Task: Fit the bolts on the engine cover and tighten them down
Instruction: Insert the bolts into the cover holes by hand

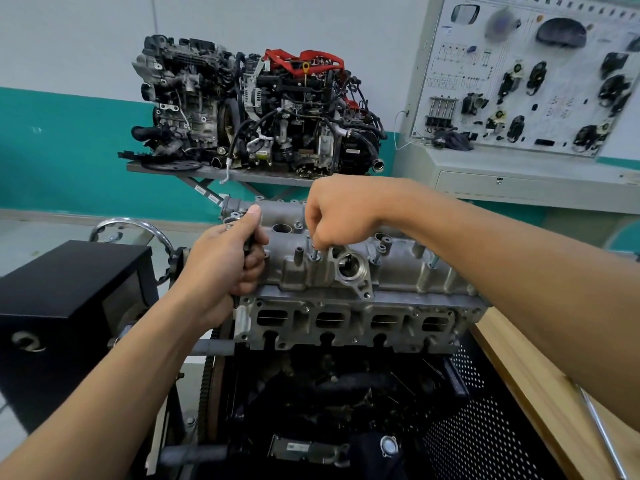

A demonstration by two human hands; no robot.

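Workshop with teal wall (pixel 69 150): one bolt (pixel 314 252) goes into the engine cover (pixel 398 271).
The bolt stands upright in a hole near the cover's front edge, and the right hand (pixel 337 216) pinches its top with curled fingertips. The left hand (pixel 225 261) is closed around a dark handle (pixel 248 247) at the cover's left end. I think the danger is cross-threading if the bolt starts tilted; it could also slip and fall into the round opening (pixel 349 266) just beside.
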